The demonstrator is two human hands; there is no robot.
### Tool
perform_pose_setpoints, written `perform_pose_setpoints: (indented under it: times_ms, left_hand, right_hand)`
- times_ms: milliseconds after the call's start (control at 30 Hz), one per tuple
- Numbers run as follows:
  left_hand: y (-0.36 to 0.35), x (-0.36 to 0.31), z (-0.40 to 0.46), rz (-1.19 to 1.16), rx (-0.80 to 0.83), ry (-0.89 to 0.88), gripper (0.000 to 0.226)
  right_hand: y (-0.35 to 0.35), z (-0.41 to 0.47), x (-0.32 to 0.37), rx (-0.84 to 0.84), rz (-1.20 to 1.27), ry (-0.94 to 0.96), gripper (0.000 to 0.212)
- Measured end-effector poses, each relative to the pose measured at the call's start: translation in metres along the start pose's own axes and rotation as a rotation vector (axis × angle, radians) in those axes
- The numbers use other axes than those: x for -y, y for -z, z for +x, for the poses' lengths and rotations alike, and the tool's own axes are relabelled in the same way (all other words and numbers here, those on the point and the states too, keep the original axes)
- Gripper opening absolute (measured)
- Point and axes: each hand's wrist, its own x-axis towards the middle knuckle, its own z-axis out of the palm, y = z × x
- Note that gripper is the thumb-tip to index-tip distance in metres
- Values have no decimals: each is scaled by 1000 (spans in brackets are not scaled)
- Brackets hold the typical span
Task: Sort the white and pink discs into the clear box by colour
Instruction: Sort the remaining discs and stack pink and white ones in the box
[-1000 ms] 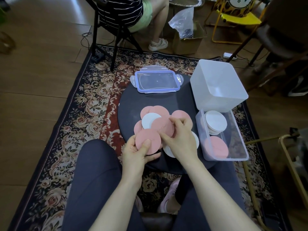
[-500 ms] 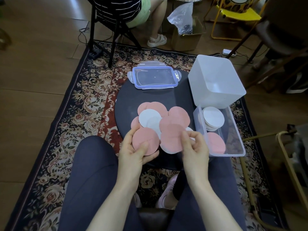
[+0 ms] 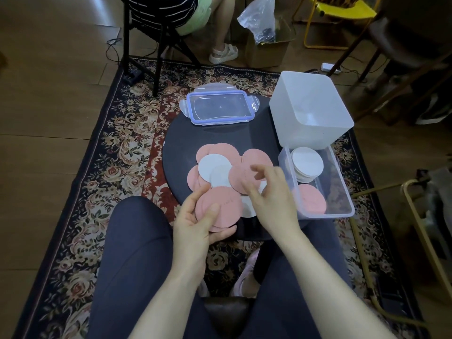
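With the left hand (image 3: 199, 220) pinching a small pink stack (image 3: 220, 206) at 6 o'clock of the desk (image 3: 181, 143), the blurred, loosely spread right hand (image 3: 271, 192) should lift the loose pink disc (image 3: 241, 177) by its edge, leaving the white discs (image 3: 214, 167) for the clear box (image 3: 342, 189) at 3 o'clock.

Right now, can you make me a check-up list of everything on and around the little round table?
Surface: round dark table standing on a flowery rug.
Job's things: loose pink and white discs overlapping on the table; clear box at the table's right edge, with a white stack at its far end and pink discs at its near end.
Clutter: box lid with blue rim lying flat; empty white tub behind the clear box.
Hands: left hand holds a small pile of pink discs; right hand blurred above the loose discs, grip unclear.
Cables: black cable on the floor by a chair.
Surroundings: seated person, cardboard box, yellow chair.
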Motion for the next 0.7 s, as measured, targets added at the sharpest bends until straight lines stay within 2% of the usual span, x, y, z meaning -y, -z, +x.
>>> perform_pose_setpoints:
  times_ms: [133,300,600,700]
  left_hand:
    - [0,-2,0,-3,-10,-11,41]
    - [4,-2,2,24,-13,-23,39]
    - [4,-4,2,65,1,-28,46]
    - [3,-5,2,72,18,-30,48]
  right_hand:
    - [-9,19,1,82,-169,-75,53]
    - [-15,18,-2,31,-145,-116,54]
    - [-1,4,-3,-115,144,-78,18]
    - [7,-8,-1,-120,380,-129,13]
